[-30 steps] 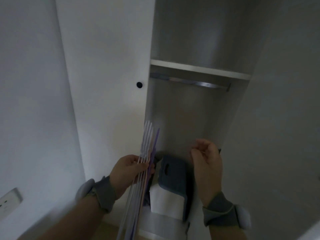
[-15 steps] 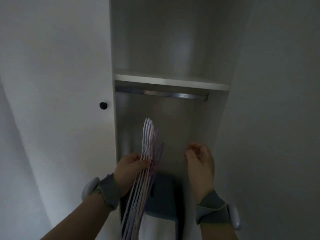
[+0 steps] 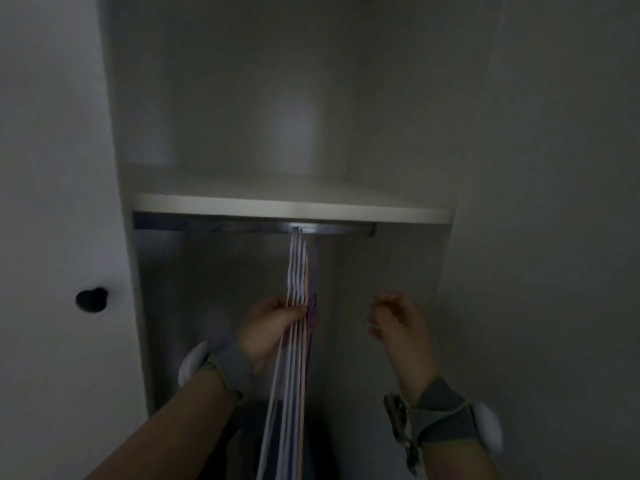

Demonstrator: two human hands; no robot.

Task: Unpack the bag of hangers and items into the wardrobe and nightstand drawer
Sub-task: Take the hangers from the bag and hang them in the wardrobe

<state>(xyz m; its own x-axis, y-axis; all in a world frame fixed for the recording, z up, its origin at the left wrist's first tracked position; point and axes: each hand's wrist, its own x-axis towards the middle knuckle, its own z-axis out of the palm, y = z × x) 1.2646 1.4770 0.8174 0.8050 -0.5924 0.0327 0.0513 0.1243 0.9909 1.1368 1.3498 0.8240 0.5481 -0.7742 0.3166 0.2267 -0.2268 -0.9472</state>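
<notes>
left hand: gripping the hangers below the rail, fingers wrapping the bundle (hooks reaching it)
right hand: curling below the rail too, grip unclear

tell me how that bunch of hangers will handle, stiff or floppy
Probably stiff: the thin hangers run straight up from the left hand to the rail without sagging. Likely light, since one hand holds them all. Gaps show between them, so they may fan apart.

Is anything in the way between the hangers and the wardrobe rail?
Nothing visible. The hangers, gripped by the left hand, reach up to the rail under the shelf, and the rail shows bare on both sides. The right hand is off to the right, clear of them.
</notes>
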